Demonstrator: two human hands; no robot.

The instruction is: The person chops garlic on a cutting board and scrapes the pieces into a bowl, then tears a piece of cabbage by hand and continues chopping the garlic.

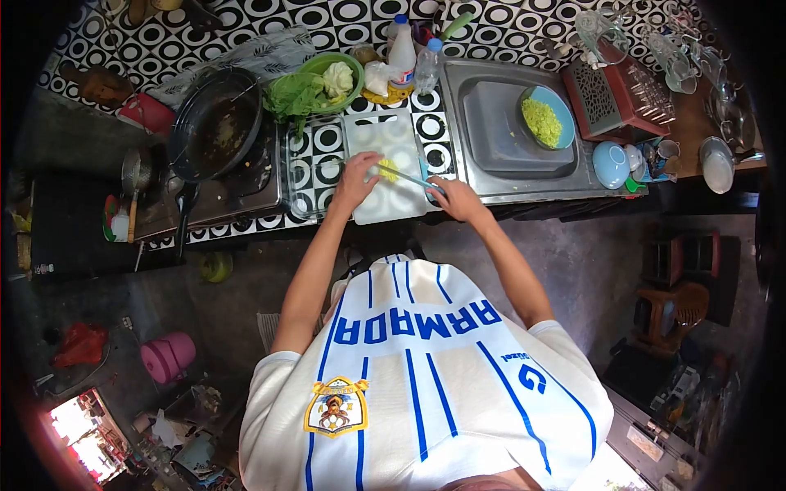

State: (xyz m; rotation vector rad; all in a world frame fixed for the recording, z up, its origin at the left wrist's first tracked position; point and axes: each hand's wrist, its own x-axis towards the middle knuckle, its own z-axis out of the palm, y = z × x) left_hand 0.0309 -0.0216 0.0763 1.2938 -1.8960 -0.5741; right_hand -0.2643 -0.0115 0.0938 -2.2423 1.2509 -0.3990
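Observation:
My right hand is wrapped round the blue handle of a knife, whose blade points left across a pale cutting board. Under and beside the blade lies a small heap of yellow-green chopped vegetable. My left hand is on the board, its fingers curled together by the blade's tip and the heap; what they pinch, if anything, is too small to make out. Behind the board, a green basin holds leafy greens and a whitish vegetable chunk.
Left of the board, a dark wok sits on the stove. To the right, the steel sink has a blue bowl of chopped yellow-green vegetable on a grey slab. Bottles stand behind; a red rack is farther right.

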